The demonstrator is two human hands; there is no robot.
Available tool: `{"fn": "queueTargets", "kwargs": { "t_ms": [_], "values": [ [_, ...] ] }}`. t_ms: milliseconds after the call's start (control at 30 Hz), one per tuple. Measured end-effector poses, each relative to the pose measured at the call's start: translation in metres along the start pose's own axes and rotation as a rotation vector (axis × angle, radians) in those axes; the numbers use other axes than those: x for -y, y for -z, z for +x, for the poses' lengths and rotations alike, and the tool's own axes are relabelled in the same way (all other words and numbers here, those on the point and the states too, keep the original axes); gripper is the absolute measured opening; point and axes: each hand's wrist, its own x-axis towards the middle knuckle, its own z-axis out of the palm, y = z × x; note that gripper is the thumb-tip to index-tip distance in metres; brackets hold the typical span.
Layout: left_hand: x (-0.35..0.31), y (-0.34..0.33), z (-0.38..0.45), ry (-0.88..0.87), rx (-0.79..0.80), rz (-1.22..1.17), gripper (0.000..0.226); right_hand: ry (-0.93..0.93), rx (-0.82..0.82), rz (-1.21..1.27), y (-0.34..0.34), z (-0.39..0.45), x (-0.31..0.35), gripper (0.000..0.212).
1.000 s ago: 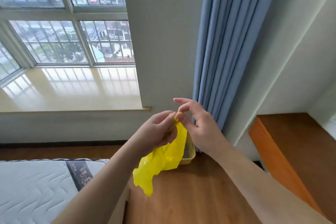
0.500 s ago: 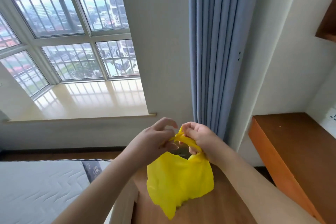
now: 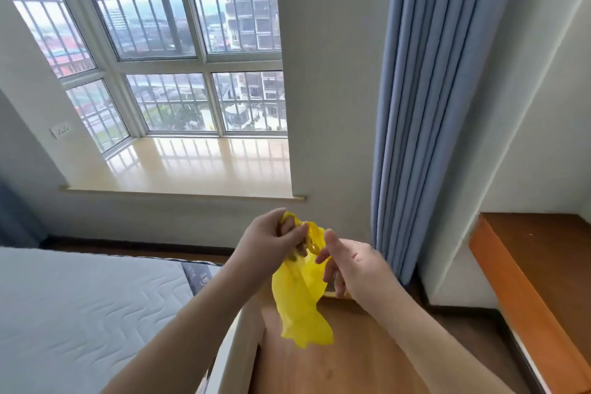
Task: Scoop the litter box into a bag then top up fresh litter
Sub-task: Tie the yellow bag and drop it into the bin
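Mattress label (image 3: 199, 277) print blurred; nothing legible.

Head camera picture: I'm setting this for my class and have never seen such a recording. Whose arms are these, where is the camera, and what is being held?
There is no machine here. A person wears a camera on the head, so you look down along their own bare arms. The left hand grips the top of a thin yellow bag, which hangs crumpled. The right hand is at the bag's handles with fingers loosely spread. Below is a wooden surface; a mattress lies to the left, a blue curtain behind.
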Motion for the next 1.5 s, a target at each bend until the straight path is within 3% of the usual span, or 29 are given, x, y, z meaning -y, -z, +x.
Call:
{"fn": "queueTargets", "kwargs": {
  "t_ms": [100,233,367,467,533,733,833,967,1067,1133,1233,1367,1500],
  "values": [
    [0.010,0.019,-0.020,0.009,0.012,-0.052,0.042,-0.065,0.109,0.053,-0.041,-0.002,-0.001,0.050],
    [0.018,0.050,-0.046,0.021,-0.031,-0.043,0.039,0.008,0.122,0.217,-0.072,-0.013,0.002,0.030],
    [0.027,0.090,-0.063,0.139,-0.074,-0.182,0.026,0.015,0.012,0.116,-0.080,-0.027,0.006,0.032],
    [0.036,0.119,-0.068,0.226,-0.197,-0.652,0.014,-0.057,-0.071,0.185,-0.074,-0.039,0.000,0.030],
    [0.044,0.137,-0.073,0.258,-0.242,-0.842,0.015,-0.100,-0.126,0.257,-0.066,-0.048,-0.008,0.029],
    [0.076,0.164,-0.083,0.284,-0.425,-0.960,0.028,-0.122,-0.327,0.333,-0.046,-0.074,-0.021,0.034],
    [0.086,0.157,-0.091,0.187,-0.442,-0.677,0.030,-0.127,-0.371,0.317,-0.046,-0.088,-0.020,0.032],
    [0.089,0.130,-0.106,-0.182,-0.244,0.252,0.031,-0.076,-0.353,0.106,-0.050,-0.110,-0.010,0.030],
    [0.088,0.105,-0.113,-0.432,-0.010,0.715,0.076,-0.017,-0.331,0.072,-0.045,-0.135,0.011,0.031],
    [0.087,0.084,-0.116,-0.484,0.120,0.901,0.092,0.011,-0.367,0.080,-0.038,-0.153,0.025,0.034],
    [0.083,0.050,-0.119,-0.538,0.253,1.002,0.075,0.041,-0.417,0.029,-0.023,-0.184,0.034,0.034],
    [0.081,0.006,-0.130,-0.684,0.285,0.879,0.031,0.027,-0.390,-0.266,-0.004,-0.231,0.032,0.031],
    [0.060,-0.053,-0.154,-0.864,0.361,0.862,0.030,-0.053,-0.414,-0.688,0.013,-0.284,0.010,0.012]
  ]
}}
